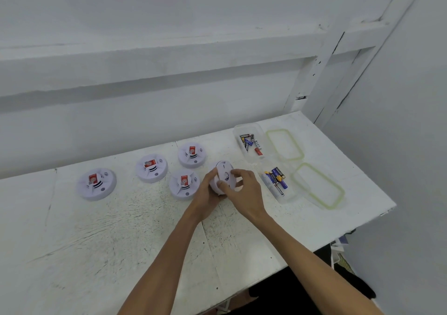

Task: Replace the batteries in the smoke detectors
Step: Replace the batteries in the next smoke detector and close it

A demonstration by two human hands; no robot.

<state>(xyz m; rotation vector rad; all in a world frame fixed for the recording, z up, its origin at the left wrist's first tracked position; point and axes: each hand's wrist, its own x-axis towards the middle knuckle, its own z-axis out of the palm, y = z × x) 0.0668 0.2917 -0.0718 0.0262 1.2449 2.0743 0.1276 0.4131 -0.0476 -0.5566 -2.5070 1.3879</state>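
- Our left hand (207,192) cups the held smoke detector (223,176) from its left and underside, fingers curled round the rim.
- Our right hand (244,189) grips the same unit from the right, thumb and fingertips pinching its upturned face and covering part of it.
- That detector is tilted up on its edge, lifted off the desk (121,230), towards the back right part of the top.
- Four other smoke detectors lie flat along the back edge: the leftmost detector (96,183), the second detector (151,168), the far detector (192,154) and the nearest detector (184,184).
- The nearest detector sits just beside our left hand, crowding it on that side.
- Each of the four shows a red label on top.
- Near the back right corner we see the far clear box (251,129) holding loose batteries (250,142), with the far lid (285,144) lying beside it.
- Closer to the right edge stands the near clear box (291,191) with more batteries (277,180), just right of our right hand, and the near lid (318,185) lies beyond it.
- Both lids carry a green seal.
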